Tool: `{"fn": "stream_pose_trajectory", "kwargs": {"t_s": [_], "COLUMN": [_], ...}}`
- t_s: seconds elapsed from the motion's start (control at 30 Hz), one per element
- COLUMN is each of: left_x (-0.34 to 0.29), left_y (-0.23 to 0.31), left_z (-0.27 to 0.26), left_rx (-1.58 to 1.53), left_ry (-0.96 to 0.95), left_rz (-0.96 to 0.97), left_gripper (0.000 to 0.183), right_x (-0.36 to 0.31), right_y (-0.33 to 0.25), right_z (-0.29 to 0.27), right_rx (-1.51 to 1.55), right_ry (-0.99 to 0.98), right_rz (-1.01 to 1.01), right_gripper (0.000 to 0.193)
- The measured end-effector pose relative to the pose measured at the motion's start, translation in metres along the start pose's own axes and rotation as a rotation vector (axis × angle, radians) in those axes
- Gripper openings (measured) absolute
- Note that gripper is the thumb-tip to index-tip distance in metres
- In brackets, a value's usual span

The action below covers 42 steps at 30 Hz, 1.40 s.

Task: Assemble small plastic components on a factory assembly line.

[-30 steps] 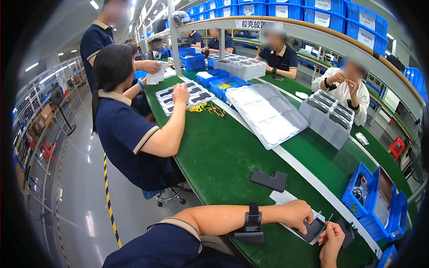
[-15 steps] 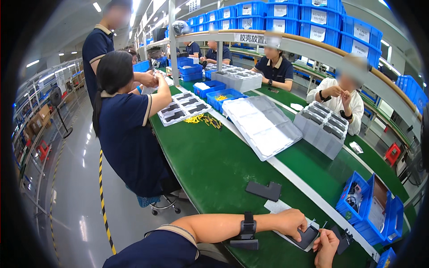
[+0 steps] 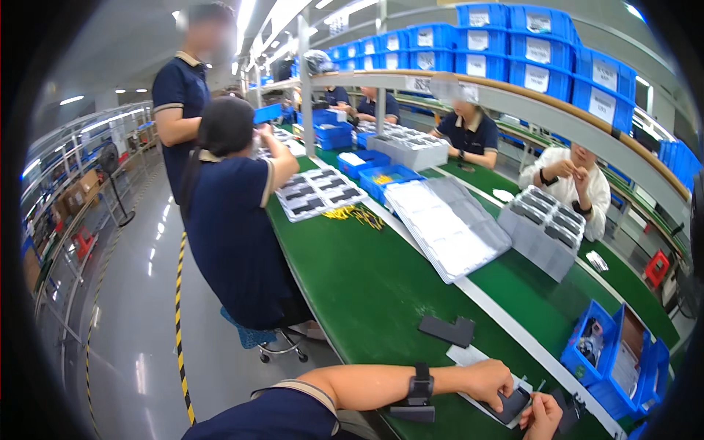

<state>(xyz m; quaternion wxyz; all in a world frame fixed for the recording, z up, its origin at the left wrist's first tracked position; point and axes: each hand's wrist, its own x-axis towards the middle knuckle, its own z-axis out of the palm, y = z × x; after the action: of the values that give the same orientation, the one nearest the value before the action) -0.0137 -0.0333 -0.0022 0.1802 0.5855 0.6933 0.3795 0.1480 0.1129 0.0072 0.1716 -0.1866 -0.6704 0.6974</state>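
A dark, flat rectangular part lies on a white sheet near the bench's front edge. My left hand reaches across from the left, its curled fingers gripping the near-left side of this part. At the part's right end, my right hand is closed in a pinch; what sits between its fingertips is too small to make out. A thin light stick shows just beyond those fingertips. Behind the right hand is another black piece, partly hidden. Farther off lies a black L-shaped piece.
Blue bins stand at the right. A tilted clear tray and a stack of filled trays are across the green bench. A seated co-worker is at my left; yellow small parts lie beyond.
The whole view has shifted, so the scene sits farther right and lower. Both my hands stay at the dark part with little visible change. The seated co-worker's head has turned farther away.
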Motion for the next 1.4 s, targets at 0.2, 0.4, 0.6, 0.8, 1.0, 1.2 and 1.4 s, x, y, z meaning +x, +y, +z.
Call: {"fn": "stream_pose_trajectory", "kwargs": {"t_s": [0.2, 0.4, 0.6, 0.8, 1.0, 1.2, 1.4], "left_x": [0.004, 0.004, 0.001, 0.000, 0.000, -0.002, -0.001], "left_y": [-0.009, -0.008, -0.008, 0.005, 0.006, 0.007, 0.005], "left_z": [0.012, 0.012, 0.006, -0.005, -0.002, -0.003, -0.003], "left_rx": [-0.043, -0.051, -0.024, -0.044, -0.066, -0.086, -0.070], "left_ry": [0.028, 0.039, 0.029, -0.005, -0.021, -0.022, -0.024], "left_rz": [0.009, -0.015, 0.026, -0.009, 0.001, -0.013, -0.020], "left_gripper": [0.035, 0.037, 0.033, 0.031, 0.028, 0.029, 0.029], "right_x": [-0.003, -0.003, -0.002, -0.002, -0.004, -0.006, 0.003], "right_y": [0.005, 0.003, -0.001, -0.001, 0.000, -0.005, 0.011], "right_z": [-0.004, -0.003, 0.001, 0.001, 0.000, 0.002, -0.002], "right_rx": [-0.014, -0.010, -0.022, -0.045, -0.013, -0.019, -0.038], "right_ry": [0.000, 0.016, 0.029, 0.044, 0.053, 0.049, 0.080], "right_rz": [0.001, 0.014, 0.026, 0.015, 0.012, -0.012, -0.057], "right_gripper": [0.015, 0.014, 0.014, 0.014, 0.016, 0.016, 0.018]}}
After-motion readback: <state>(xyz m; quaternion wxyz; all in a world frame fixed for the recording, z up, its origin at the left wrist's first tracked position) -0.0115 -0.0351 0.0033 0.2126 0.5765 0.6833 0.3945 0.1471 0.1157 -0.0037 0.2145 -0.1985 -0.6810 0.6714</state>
